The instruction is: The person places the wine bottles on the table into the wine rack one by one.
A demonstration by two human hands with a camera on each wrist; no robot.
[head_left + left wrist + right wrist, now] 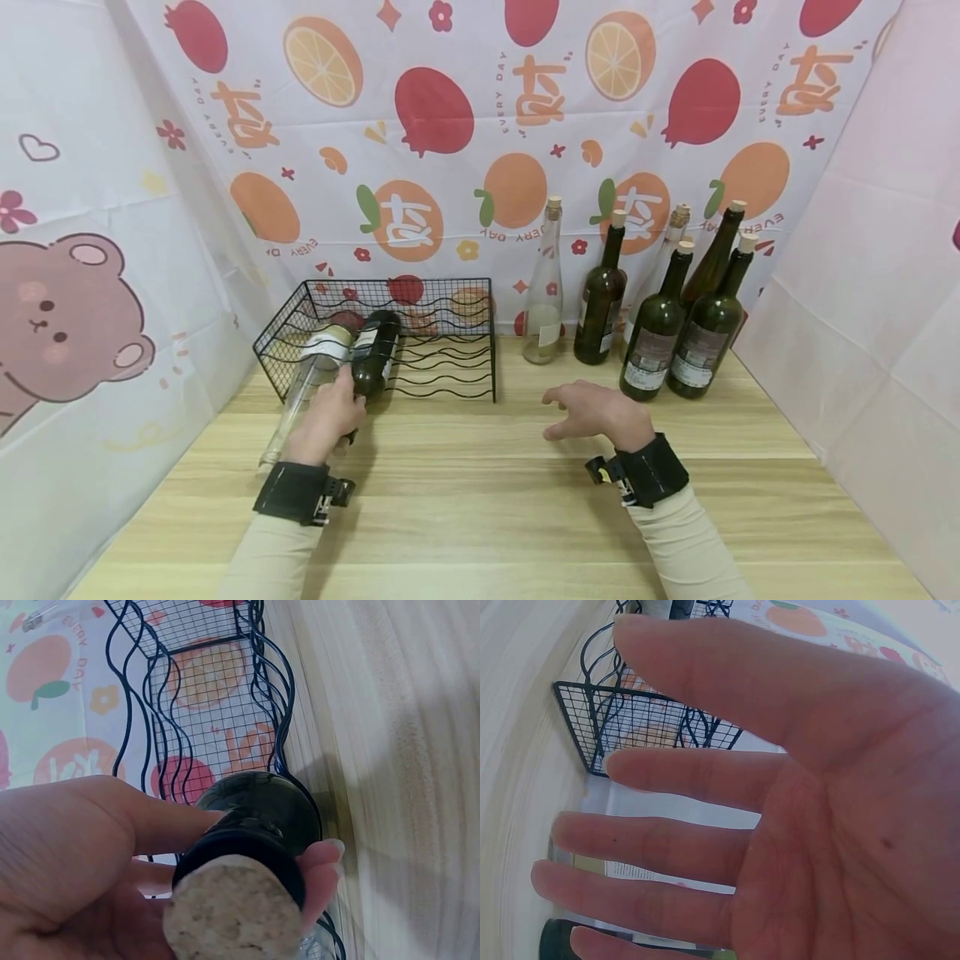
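My left hand [330,421] grips the neck of a dark green wine bottle [378,350], which lies on its side in the black wire rack [492,350]. In the left wrist view the bottle's cork [232,911] faces the camera, thumb and fingers around the neck behind it. Beside it, on the left, a clear glass bottle [296,408] also lies in the rack, its neck toward the front and partly hidden by that hand. My right hand [596,412] hovers over the table with fingers spread, holding nothing, between the rack and the standing bottles.
Corked bottles stand at the back right: a clear bottle [543,325], a dark green bottle [603,292], two labelled green bottles in front, one of them this bottle [652,346], and others behind. A fruit-print curtain [480,108] hangs behind the wooden table [480,500], with cloth on both sides.
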